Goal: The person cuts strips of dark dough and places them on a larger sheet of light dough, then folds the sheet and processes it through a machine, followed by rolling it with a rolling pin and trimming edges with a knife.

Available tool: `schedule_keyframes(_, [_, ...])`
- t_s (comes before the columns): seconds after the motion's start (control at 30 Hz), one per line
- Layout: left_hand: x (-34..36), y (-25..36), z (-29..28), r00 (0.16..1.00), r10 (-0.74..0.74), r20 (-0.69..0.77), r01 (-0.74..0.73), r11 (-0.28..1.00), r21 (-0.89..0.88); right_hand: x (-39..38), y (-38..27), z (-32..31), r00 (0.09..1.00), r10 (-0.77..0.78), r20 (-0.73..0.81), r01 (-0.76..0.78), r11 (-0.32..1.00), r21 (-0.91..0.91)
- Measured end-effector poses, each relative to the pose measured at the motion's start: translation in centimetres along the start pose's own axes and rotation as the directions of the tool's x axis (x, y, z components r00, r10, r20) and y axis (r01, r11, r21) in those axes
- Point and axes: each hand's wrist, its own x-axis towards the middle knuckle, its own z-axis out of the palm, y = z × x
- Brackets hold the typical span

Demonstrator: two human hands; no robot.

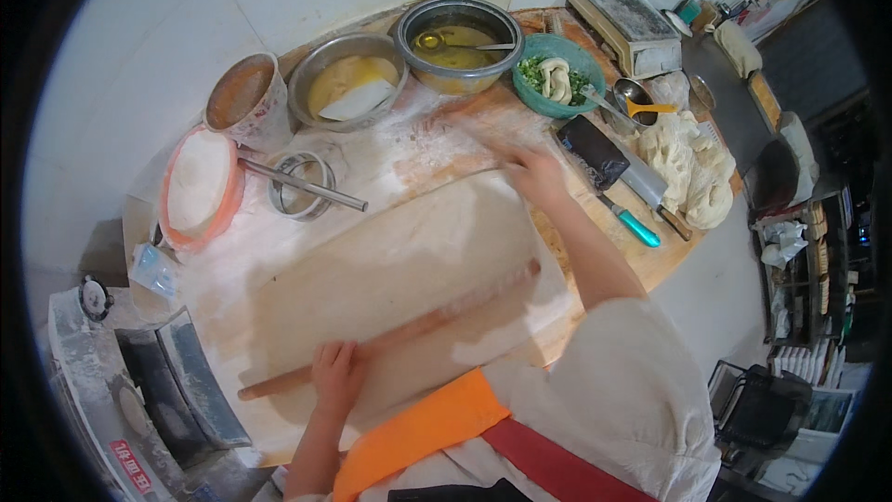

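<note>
A wide sheet of rolled dough (390,251) lies flat on the floured worktable. Across its near part, at a slant, rests a long wooden rolling pin (437,318), its right half slightly blurred. My left hand (336,374) is closed over the pin left of its middle. Reaching forward, my right hand (537,175) is off the pin, by the sheet's far right corner. Motion smears its fingers, so I cannot tell whether they touch the dough or hold anything.
Along the back stand a flour tub (197,188), a bucket (243,98), a metal bowl (299,84), an oil pot (409,33) and a green bowl of chopped greens (595,63). At right are a cleaver (641,177), a turquoise-handled tool (636,226), a dough lump (711,191) and a scale (632,28).
</note>
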Motion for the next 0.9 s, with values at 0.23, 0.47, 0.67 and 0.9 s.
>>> schedule_keyframes(0.23, [-8.1,1.6,-3.3,0.99,-0.083,0.114,0.094,0.99,-0.1,-12.3,0.5,0.7,0.956,0.276,-0.099,-0.284,0.955,-0.087])
schedule_keyframes(0.47, [-8.6,1.7,-3.5,0.997,0.041,0.072,-0.032,0.993,-0.113,-15.2,0.4,-1.2,0.974,0.226,-0.02,-0.226,0.957,-0.184])
schedule_keyframes(0.67, [-8.0,3.1,0.6,0.993,0.096,0.071,-0.082,0.98,-0.179,-16.4,1.3,-3.7,0.978,0.103,-0.181,-0.165,0.912,-0.375])
schedule_keyframes(0.9, [-9.7,1.9,1.6,0.964,-0.265,0.012,0.257,0.944,0.205,-23.5,-9.8,-2.7,0.987,-0.026,0.157,0.079,0.936,-0.343])
